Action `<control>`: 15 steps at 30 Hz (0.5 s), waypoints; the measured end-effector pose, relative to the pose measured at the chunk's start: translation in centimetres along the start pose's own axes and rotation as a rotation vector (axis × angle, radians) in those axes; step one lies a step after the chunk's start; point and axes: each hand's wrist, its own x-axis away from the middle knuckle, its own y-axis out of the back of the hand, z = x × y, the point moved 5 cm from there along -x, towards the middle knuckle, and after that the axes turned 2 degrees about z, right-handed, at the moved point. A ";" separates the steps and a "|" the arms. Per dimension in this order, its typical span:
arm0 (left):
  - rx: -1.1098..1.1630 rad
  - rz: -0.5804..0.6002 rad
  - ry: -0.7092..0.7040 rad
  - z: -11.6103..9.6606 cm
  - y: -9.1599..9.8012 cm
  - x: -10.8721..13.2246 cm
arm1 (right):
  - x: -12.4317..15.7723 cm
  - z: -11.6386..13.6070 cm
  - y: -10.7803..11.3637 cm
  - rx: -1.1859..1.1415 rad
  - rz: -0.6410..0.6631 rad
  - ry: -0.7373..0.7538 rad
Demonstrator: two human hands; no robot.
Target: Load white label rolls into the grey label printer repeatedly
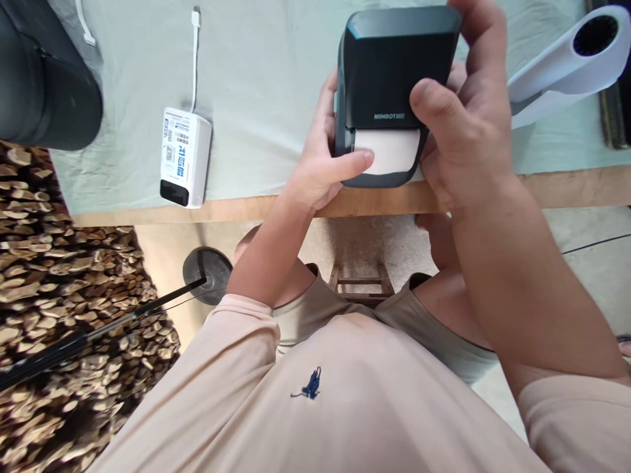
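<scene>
I hold the black printer (389, 72) between both hands, above the counter (256, 118) close to its wooden front edge (236, 203); I can't tell whether its underside touches the cloth. To the left, a broad stretch of pale cloth separates my left hand (328, 154) from the white power bank (183, 157); to the right, the white roll (566, 72) sits near my right hand (468, 125), leaving less room. The printer's long axis runs away from me, far end leaning slightly right, its pale strip (394, 148) nearest me. My left thumb rests on that strip, my right on the dark cover.
</scene>
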 end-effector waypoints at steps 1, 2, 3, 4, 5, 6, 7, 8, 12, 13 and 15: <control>0.024 0.034 -0.023 -0.1 -0.2 0.0 | 0.0 0.0 -0.3 -0.024 0.016 0.000; 0.048 0.063 -0.051 -0.3 -0.4 0.0 | 0.0 0.1 -0.4 -0.036 0.016 0.004; 0.062 0.084 -0.073 -0.5 -0.6 0.0 | 0.0 0.2 -0.6 -0.057 0.030 0.003; 0.062 0.088 -0.081 -0.6 -0.7 -0.1 | 0.1 0.2 -0.8 -0.074 0.048 0.001; 0.051 0.077 -0.074 -0.7 -0.8 -0.1 | 0.2 0.3 -0.9 -0.086 0.062 0.001; 0.034 0.056 -0.059 -0.7 -0.9 -0.1 | 0.3 0.4 -1.0 -0.093 0.074 -0.003; 0.019 0.034 -0.041 -0.7 -1.0 0.0 | 0.4 0.4 -1.0 -0.095 0.080 -0.007; 0.009 0.014 -0.029 -0.7 -1.1 0.0 | 0.5 0.4 -1.0 -0.095 0.086 -0.010; 0.006 -0.036 0.000 -0.7 -1.6 0.2 | 0.6 0.3 -0.6 -0.072 0.085 -0.033; 0.001 -0.041 0.008 -0.7 -1.7 0.2 | 0.6 0.2 -0.6 -0.066 0.084 -0.038; 0.004 -0.038 -0.002 -0.8 -1.7 0.2 | 0.5 0.1 -0.5 -0.061 0.082 -0.043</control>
